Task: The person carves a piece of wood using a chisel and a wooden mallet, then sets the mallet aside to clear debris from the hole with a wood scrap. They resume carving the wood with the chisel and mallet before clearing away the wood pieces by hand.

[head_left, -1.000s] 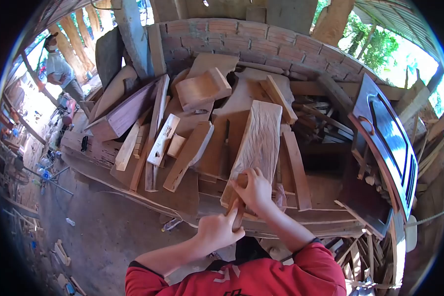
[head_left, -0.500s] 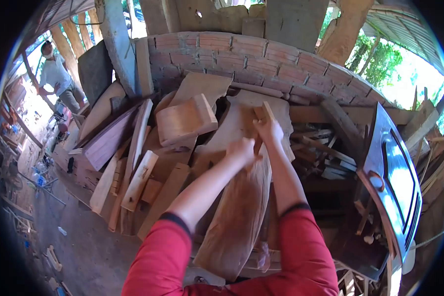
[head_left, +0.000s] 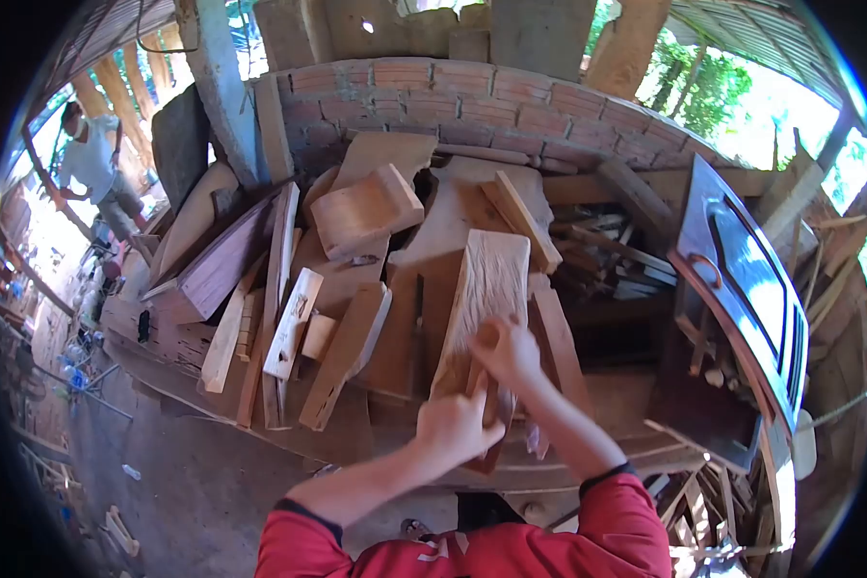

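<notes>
A long, rough-faced wooden board (head_left: 487,289) lies lengthwise before me on the bench. Over its near part, my left hand (head_left: 456,424) is closed with the thumb raised. My right hand (head_left: 507,354) is just beyond it, fingers curled inward. Between and below the hands shows a narrow brown wooden piece (head_left: 494,438), which both seem to grip; its full shape is hidden. A wooden strip (head_left: 561,337) lies to the right of the board, and a light wooden bar (head_left: 522,222) rests past its far end.
A curved wooden block (head_left: 368,212) and several offcuts (head_left: 347,356) cover the left side. A brick wall (head_left: 511,106) runs behind. At right leans a glossy dark panel (head_left: 742,289), by a scrap pile (head_left: 621,260). Another person (head_left: 94,169) stands far left.
Both hands have come back toward my body along the board, the brown piece between them. The board's far end and the light bar are now uncovered. My view has shifted slightly.
</notes>
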Demonstrator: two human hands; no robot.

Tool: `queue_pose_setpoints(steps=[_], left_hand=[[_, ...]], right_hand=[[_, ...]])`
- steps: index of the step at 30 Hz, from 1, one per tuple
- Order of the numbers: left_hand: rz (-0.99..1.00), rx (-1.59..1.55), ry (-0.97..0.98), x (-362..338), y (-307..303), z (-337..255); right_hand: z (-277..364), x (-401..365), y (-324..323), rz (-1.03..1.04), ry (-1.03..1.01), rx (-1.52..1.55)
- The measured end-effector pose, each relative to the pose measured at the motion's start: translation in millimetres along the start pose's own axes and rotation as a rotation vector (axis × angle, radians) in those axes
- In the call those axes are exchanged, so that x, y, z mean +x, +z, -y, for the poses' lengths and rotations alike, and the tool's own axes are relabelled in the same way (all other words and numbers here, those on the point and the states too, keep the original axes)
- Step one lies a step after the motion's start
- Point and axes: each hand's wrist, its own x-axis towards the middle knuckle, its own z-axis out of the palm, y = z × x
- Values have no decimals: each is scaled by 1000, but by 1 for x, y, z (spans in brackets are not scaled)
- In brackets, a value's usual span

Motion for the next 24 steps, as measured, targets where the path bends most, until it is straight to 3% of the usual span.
queue_pose_setpoints(steps=[4, 9, 13, 16, 17, 19, 20, 24], left_hand=[[20, 0, 44, -86, 2, -13], [109, -36, 13, -72, -9, -13], [82, -26, -4, 2, -1, -4], [49, -144, -55, 105, 3, 10], [55, -83, -77, 149, 2, 17], [-24, -36, -114, 237, 18, 41], [22, -168, -199, 272, 9, 47], [8, -48, -117, 312, 5, 39]], right_hand=[[24, -90, -8, -19, 18, 4], [17, -81, -9, -25, 10, 21], [-4, -8, -7, -11, 21, 27], [-43, 101, 6, -49, 8, -31], [-59, 151, 12, 90, 142, 57], [-69, 235, 17, 6, 244, -38], [-67, 266, 9, 43, 318, -112], [-70, 307, -1, -26, 249, -181]])
